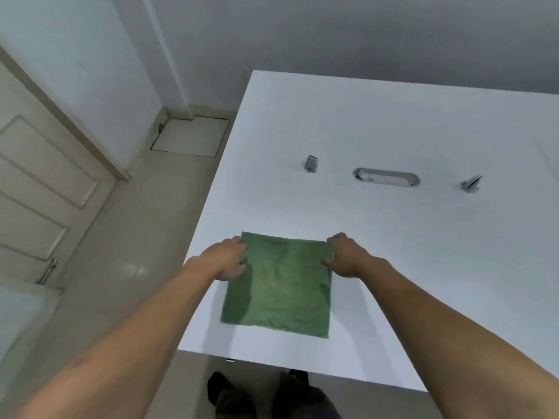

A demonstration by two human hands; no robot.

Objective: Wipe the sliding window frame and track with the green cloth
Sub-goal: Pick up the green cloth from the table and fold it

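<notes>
A square green cloth [279,287] lies flat on the white table [408,237], near its front left corner. My left hand [225,258] rests at the cloth's far left corner, fingers pinching its edge. My right hand [344,255] is at the far right corner, fingers curled on that edge. No sliding window, frame or track shows in this view.
On the table farther back are an oval cable slot [386,176] and two small grey clips [310,163] [469,185]. A beige door [39,176] with a metal handle [47,272] stands at the left. Tiled floor [121,267] lies between door and table. My feet show below the table edge.
</notes>
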